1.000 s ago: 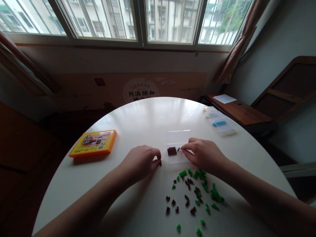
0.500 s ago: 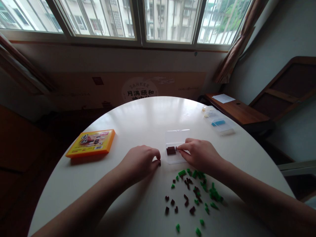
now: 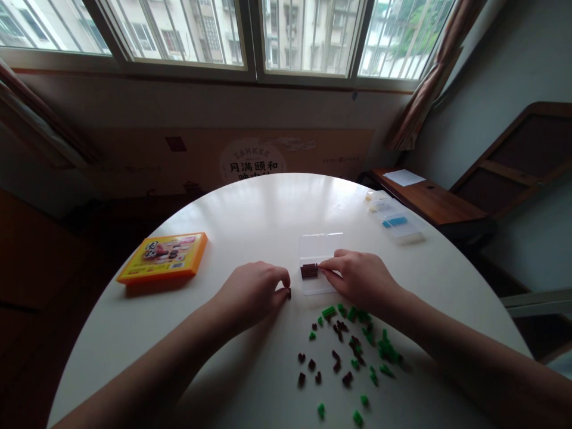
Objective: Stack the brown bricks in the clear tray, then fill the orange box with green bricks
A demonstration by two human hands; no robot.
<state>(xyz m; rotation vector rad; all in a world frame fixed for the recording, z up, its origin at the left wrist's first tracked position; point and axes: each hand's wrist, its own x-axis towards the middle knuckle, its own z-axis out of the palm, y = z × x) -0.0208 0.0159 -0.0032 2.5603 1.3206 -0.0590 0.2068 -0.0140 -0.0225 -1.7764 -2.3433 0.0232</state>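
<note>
My left hand (image 3: 252, 292) rests curled on the white round table (image 3: 250, 220), its fingertips pinched on a small dark brown brick (image 3: 289, 292). My right hand (image 3: 357, 277) lies over a clear plastic box (image 3: 315, 247), thumb and forefinger pressed together at the right edge of a block of dark brown bricks (image 3: 308, 270) inside it. In front of my hands, several loose green and brown small bricks (image 3: 353, 351) are scattered on the table.
An orange flat box (image 3: 163, 257) lies at the table's left. Clear plastic containers (image 3: 395, 221), one with a blue piece, stand at the right rim. A wooden side table (image 3: 433, 199) with paper sits beyond. Windows and a printed cardboard sheet are behind.
My right hand has slid slightly left, bringing its pinched fingertips up against the brown block in the clear box. The left hand has stayed put.
</note>
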